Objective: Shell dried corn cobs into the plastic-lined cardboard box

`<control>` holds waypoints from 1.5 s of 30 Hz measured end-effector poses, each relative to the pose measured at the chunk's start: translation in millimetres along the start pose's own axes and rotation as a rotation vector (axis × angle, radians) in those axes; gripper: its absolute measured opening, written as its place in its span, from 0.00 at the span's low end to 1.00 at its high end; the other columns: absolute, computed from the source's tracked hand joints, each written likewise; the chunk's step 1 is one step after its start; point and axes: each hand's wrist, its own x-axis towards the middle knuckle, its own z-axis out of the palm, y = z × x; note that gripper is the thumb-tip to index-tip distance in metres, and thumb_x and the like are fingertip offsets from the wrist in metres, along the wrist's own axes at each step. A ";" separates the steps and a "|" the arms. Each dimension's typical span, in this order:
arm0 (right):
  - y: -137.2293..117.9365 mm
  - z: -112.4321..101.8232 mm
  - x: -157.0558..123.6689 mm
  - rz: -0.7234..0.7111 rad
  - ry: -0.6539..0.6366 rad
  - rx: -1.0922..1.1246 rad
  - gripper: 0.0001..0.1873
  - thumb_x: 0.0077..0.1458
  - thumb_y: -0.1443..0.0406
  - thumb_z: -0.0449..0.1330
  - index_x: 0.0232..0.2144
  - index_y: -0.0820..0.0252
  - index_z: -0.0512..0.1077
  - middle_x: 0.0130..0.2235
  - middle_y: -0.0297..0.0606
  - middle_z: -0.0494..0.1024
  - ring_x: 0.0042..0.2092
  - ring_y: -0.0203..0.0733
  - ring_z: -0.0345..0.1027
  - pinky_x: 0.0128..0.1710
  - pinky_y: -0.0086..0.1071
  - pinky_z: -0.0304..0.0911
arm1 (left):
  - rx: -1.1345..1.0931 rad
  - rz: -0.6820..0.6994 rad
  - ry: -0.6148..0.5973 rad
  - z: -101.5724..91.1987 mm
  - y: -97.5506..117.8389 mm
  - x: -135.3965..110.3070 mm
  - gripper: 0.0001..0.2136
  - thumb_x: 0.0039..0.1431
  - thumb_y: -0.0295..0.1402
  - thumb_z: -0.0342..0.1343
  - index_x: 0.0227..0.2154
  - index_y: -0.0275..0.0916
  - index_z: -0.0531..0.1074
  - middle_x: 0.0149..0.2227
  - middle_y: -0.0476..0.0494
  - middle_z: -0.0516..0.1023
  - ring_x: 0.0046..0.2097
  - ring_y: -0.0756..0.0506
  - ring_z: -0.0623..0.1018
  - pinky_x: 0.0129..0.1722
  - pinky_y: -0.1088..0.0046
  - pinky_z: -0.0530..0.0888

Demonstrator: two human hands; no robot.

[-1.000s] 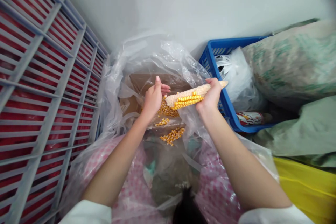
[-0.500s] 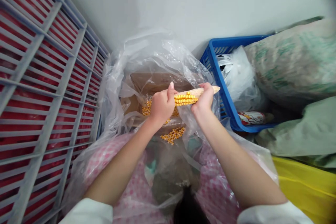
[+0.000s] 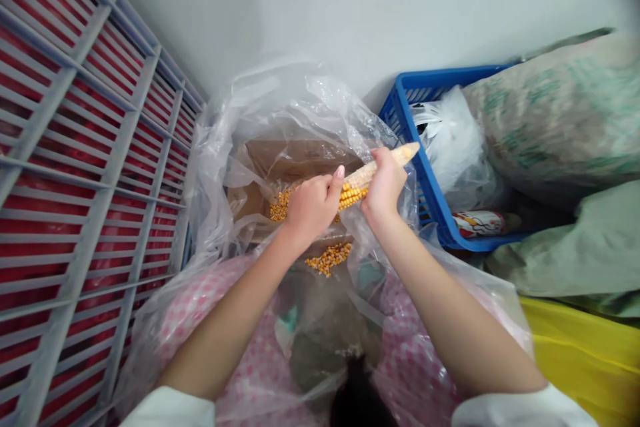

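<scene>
Both my hands grip one corn cob (image 3: 361, 181), partly stripped, with yellow kernels left on its middle and a bare pale tip pointing up right. My left hand (image 3: 311, 205) is wrapped round its lower end, thumb pressed on the kernels. My right hand (image 3: 383, 188) is closed round the bare upper part. The cob hangs over a cardboard box lined with a clear plastic bag (image 3: 280, 120). Loose kernels (image 3: 329, 257) lie on the plastic below and inside the box (image 3: 280, 205).
A red and grey slatted grille (image 3: 75, 167) fills the left side. A blue plastic crate (image 3: 425, 167) with a white bag stands at the right, beside large woven sacks (image 3: 555, 113). Something yellow (image 3: 585, 360) is at the lower right. A white wall is behind.
My left hand, open beside the cob a second ago, has closed round its lower end. The cob has tilted, its tip now higher, and both hands sit closer together.
</scene>
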 end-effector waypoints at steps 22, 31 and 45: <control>-3.8 -10.4 -3.6 -0.162 -0.163 -0.245 0.10 0.39 0.65 0.55 0.16 0.59 0.57 0.16 0.26 0.56 0.21 0.29 0.48 0.20 0.27 0.47 | -0.371 -0.138 0.002 7.7 -0.1 7.5 0.32 0.57 0.52 0.25 0.24 0.38 0.72 0.27 0.43 0.76 0.30 0.48 0.73 0.30 0.73 0.65; 8.3 -4.3 -11.9 -0.187 -0.207 -0.320 0.11 0.38 0.63 0.56 0.14 0.59 0.56 0.16 0.26 0.55 0.20 0.28 0.47 0.19 0.26 0.47 | -0.196 -0.022 -0.018 21.2 2.3 -5.0 0.27 0.60 0.48 0.27 0.19 0.38 0.64 0.19 0.46 0.68 0.24 0.49 0.67 0.24 0.72 0.55; -14.6 -14.6 -7.9 -0.239 -0.273 -0.398 0.11 0.39 0.62 0.55 0.15 0.59 0.56 0.16 0.26 0.55 0.20 0.28 0.48 0.20 0.26 0.47 | -0.537 -0.224 0.085 15.2 -3.2 10.7 0.33 0.56 0.54 0.27 0.23 0.37 0.71 0.30 0.41 0.76 0.34 0.47 0.74 0.36 0.71 0.68</control>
